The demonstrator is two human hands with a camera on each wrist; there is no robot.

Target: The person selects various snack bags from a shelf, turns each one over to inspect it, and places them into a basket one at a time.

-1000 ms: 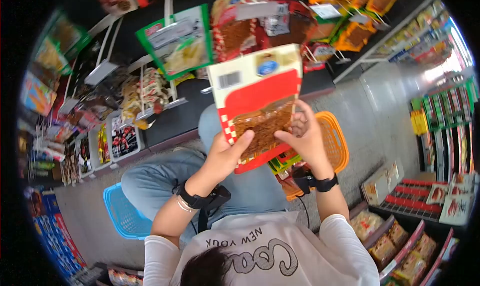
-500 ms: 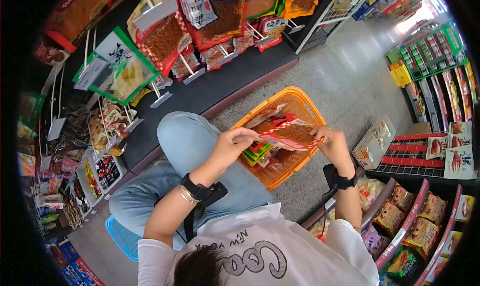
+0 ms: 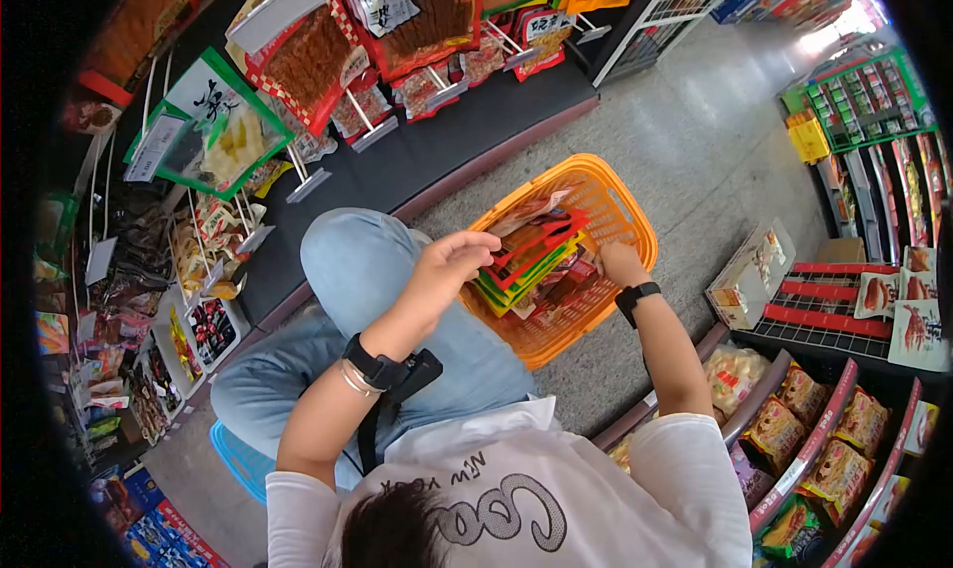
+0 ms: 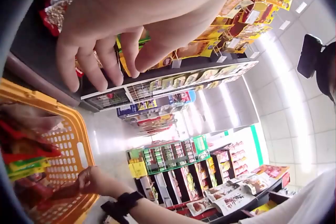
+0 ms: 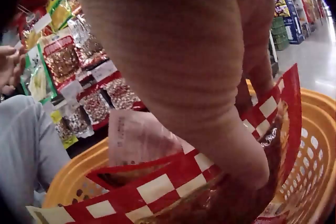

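My right hand [image 3: 622, 264] reaches down inside the orange basket [image 3: 643, 220] at its right side. It pinches a red bag of brown dried food with a red-and-white checkered edge [image 5: 157, 188], the thumb pressed on the bag's front. In the head view, that hand covers part of the bag. Over the basket's left rim hovers my left hand [image 3: 447, 275], its fingers loosely bent and nothing in them. Several packets with green, yellow and red edges [image 3: 531, 278] lie in the basket.
Hanging snack bags [image 3: 313, 57] line the black shelf [image 3: 397, 166] ahead. A blue basket [image 3: 238, 459] stands behind the bent legs at left. Packaged food fills the sloped rack [image 3: 774, 429] at right, below a wire rack with red strips [image 3: 824, 295].
The checkered bag went from upright before the body, held in both hands, down into the orange basket. The left hand let go and drew back left; the right hand followed the bag down.
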